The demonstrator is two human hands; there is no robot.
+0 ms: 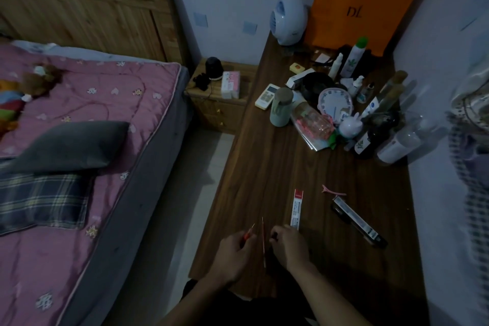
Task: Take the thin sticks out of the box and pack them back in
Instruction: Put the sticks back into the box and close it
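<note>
Pinching a thin orange-handled stick (248, 233) between curled fingers (242, 239), the left hand (232, 257) held its tip pointing up and away. Just right of those fingers a second, longer stick (263, 242) lay on the wooden table (277, 172). The right hand (289, 246) was closed around something small and dark; what it was could not be told. Beyond its fingertips lay the narrow red-and-white box (297, 209). This looked like the emptying step; next, gather both sticks, tips aligned, toward the box mouth.

Table (264, 180): middle and left edge bare, passable. Far end: crowded bottles (381, 140), cup (281, 107), fan (288, 21). Near right: red-and-white box (297, 208), hair clip (332, 190), dark tube (357, 219). Bed (79, 140) beyond left edge.
</note>
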